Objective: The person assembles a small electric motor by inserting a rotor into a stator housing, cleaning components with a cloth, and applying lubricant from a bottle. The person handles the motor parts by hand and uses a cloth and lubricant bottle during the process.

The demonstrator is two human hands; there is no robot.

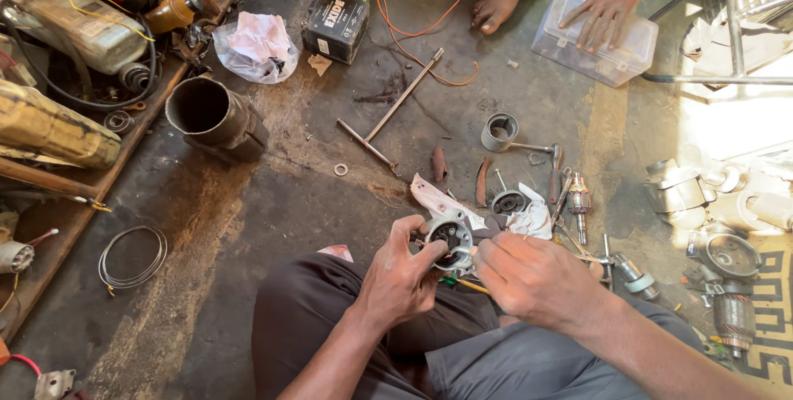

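1. The left hand (402,276) grips a round metal housing (449,237) over the lap, fingers wrapped on its rim.
2. The right hand (529,278) closes on the housing's right side.
3. A rag (529,218) lies just behind it.
4. Another person's hand (601,10) rests on a clear box (628,57).

A dark metal pipe section (213,115) is lying on the stained concrete floor (273,202), with a crumpled plastic bag (256,46) and a small black battery (334,24) sitting just beyond it. A long T-handle wrench (395,111) is resting near a small washer (340,169), and a coil of wire (132,257) is lying well apart. A co-worker's hand is pressing on a clear plastic box (596,40), while motor housings (710,202) are crowding the floor nearby.
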